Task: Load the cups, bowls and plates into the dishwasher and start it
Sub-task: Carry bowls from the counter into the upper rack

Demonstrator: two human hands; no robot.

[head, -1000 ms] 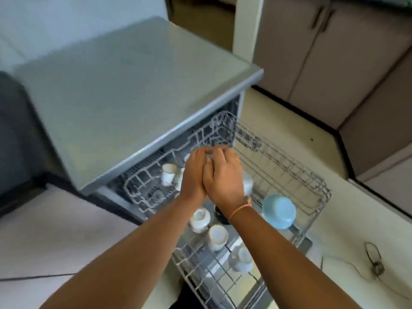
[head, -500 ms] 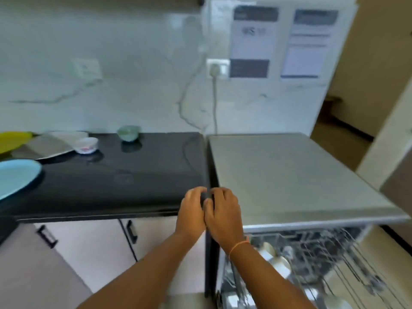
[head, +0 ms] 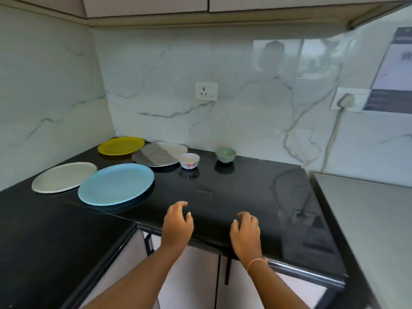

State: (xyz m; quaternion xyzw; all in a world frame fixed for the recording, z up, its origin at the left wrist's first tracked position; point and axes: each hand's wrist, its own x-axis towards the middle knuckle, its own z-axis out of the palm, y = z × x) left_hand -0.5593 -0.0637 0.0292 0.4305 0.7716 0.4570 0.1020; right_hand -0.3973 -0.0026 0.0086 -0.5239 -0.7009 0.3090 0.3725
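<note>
On the black counter (head: 245, 192) lie a blue plate (head: 116, 184), a grey plate (head: 63, 177), a yellow plate (head: 121, 145) and a speckled grey plate (head: 156, 155) over a white plate (head: 176, 148). A small white bowl with a red pattern (head: 189, 160) and a green bowl (head: 225, 154) stand further back. My left hand (head: 178, 224) and my right hand (head: 245, 230) hover over the counter's front edge, apart, fingers loosely curled, holding nothing. The dishwasher's grey top (head: 367, 219) shows at the right; its racks are out of view.
Marble-look walls meet in the corner behind the plates. A wall socket (head: 206, 91) sits above the bowls, and a plugged-in cord (head: 344, 101) hangs at the right. White cabinet doors (head: 200, 282) stand under the counter.
My view has swung left from the dishwasher rack to the counter. My hands, clasped together before, have separated and now hover over the counter edge.
</note>
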